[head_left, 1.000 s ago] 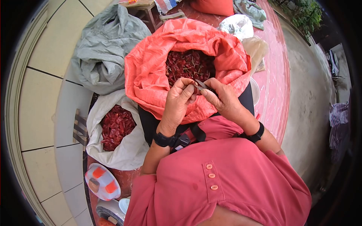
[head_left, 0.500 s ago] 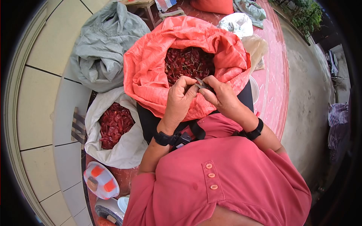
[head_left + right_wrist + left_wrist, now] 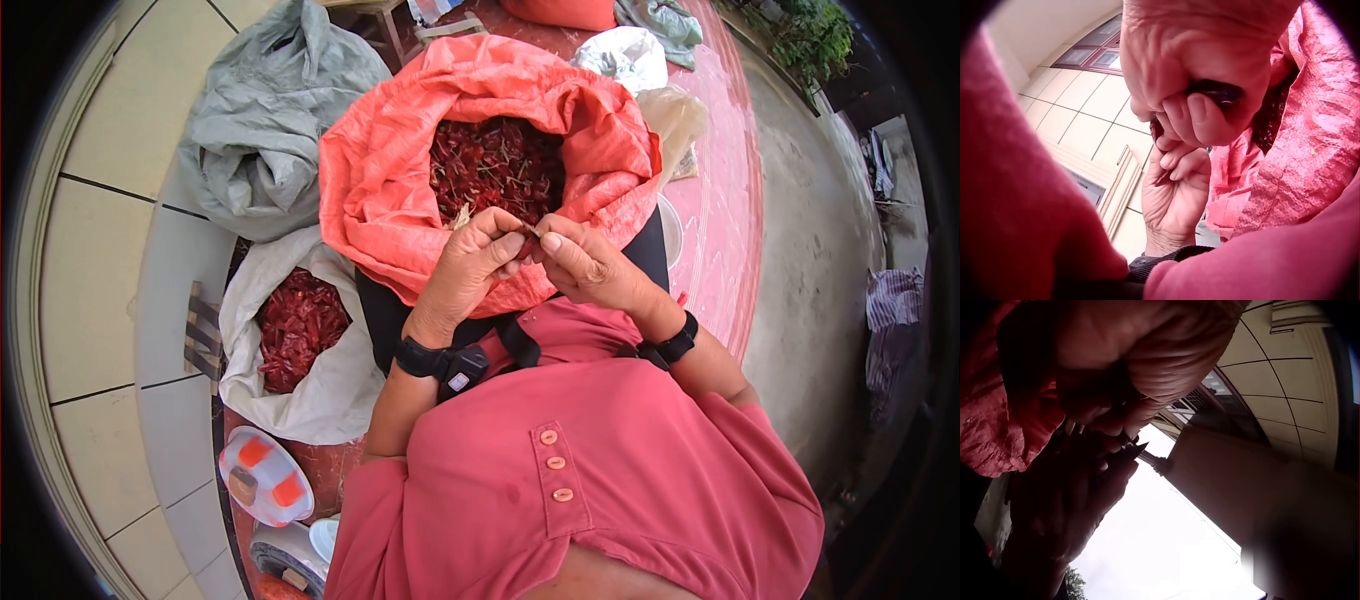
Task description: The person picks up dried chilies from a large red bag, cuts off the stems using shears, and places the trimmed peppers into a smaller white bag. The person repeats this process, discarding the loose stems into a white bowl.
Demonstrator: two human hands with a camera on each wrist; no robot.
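Just above the near rim of the red woven sack (image 3: pixel 375 190), both hands meet fingertip to fingertip. My left hand (image 3: pixel 465 265) pinches a dried red chili (image 3: pixel 1157 134) between thumb and fingers. My right hand (image 3: pixel 600 275) curls round small scissors, whose dark handle (image 3: pixel 1217 92) shows in its palm in the right wrist view. A pointed blade (image 3: pixel 1137 452) stands out beside the fingers in the left wrist view. The right fingertips are right at the chili's end. Many dried red chilies with pale stems (image 3: pixel 495 170) fill the sack.
To the left stands a white sack (image 3: pixel 345 390) holding red chili pieces (image 3: pixel 300 330), with a grey sack (image 3: pixel 245 130) behind it. A plastic basin (image 3: pixel 262 495) lies at the lower left. A white bucket (image 3: pixel 671 232) stands right of the red sack.
The scissor blades showed between the hands earlier; now they are mostly hidden in the head view and the right fingertips meet the chili. A pale bit now shows beside the left fingers.
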